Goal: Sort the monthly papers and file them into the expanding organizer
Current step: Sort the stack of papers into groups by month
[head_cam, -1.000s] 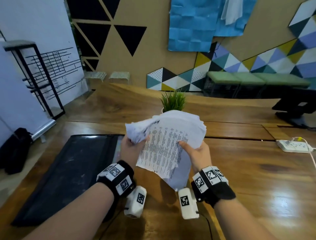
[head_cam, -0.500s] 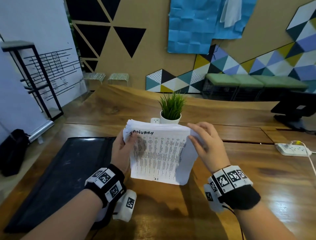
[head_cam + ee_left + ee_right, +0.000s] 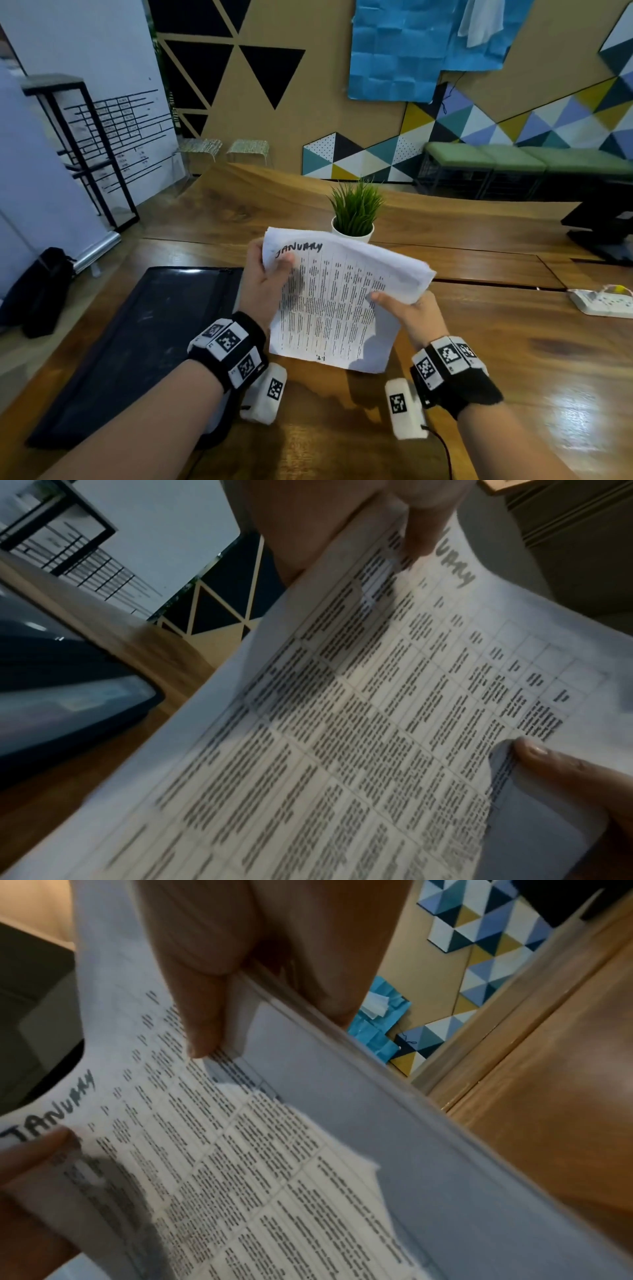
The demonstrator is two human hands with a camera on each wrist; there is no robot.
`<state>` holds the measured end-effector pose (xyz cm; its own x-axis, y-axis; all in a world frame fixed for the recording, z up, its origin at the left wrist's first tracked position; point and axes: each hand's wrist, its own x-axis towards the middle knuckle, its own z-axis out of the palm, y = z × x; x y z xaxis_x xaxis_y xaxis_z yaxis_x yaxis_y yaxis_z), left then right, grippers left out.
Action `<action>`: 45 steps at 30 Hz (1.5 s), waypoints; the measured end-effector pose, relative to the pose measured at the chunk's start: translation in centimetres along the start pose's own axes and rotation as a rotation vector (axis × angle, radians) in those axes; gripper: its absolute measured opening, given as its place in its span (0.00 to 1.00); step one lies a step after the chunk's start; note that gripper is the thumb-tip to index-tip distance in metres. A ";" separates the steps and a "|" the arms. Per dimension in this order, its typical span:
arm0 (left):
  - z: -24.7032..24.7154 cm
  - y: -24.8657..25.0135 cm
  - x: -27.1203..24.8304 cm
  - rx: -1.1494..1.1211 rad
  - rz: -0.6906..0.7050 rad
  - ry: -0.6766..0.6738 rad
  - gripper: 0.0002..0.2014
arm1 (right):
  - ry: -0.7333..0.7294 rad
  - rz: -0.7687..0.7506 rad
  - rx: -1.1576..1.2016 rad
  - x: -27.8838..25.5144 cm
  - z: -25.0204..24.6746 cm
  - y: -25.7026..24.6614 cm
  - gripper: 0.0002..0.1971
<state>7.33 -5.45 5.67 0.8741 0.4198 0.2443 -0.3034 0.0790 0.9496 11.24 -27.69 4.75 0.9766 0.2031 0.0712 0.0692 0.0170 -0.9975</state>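
I hold a stack of printed papers (image 3: pixel 329 301) above the wooden table (image 3: pixel 513 359), the top sheet hand-marked JANUARY. My left hand (image 3: pixel 270 274) grips the stack's upper left corner, thumb on the front by the heading. My right hand (image 3: pixel 407 311) pinches the right edge, thumb on the top sheet and fingers hidden behind. The papers (image 3: pixel 359 723) fill the left wrist view, and the papers (image 3: pixel 240 1150) show a torn right edge on the top sheet in the right wrist view. The black expanding organizer (image 3: pixel 137 342) lies flat on the table, left of my left forearm.
A small potted plant (image 3: pixel 354 212) stands just behind the papers. A white power strip (image 3: pixel 603 303) lies at the right edge, with a black monitor stand (image 3: pixel 606 233) beyond it. A black metal rack (image 3: pixel 78 147) and a dark bag (image 3: pixel 44 291) are off the table's left side.
The curled-over stack was straightened, showing the JANUARY heading. My right hand then shifted from the top right corner down to the right edge, thumb on the top sheet. The left hand kept its hold.
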 end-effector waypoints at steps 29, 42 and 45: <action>-2.2 2.6 3.9 0.375 0.292 -0.315 0.21 | 0.019 0.134 -0.184 -1.1 -1.7 1.8 0.08; -2.1 0.1 3.4 0.145 -0.126 -0.112 0.11 | -0.012 0.127 -0.037 -1.7 -1.8 1.6 0.03; -2.9 -2.6 0.7 0.198 -0.494 -0.289 0.19 | 0.112 0.166 0.054 -1.3 -1.8 2.0 0.04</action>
<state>7.69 -2.74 2.79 0.9696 0.1112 -0.2179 0.2169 0.0209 0.9760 10.43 -29.70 2.62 0.9904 0.0974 -0.0979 -0.1027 0.0455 -0.9937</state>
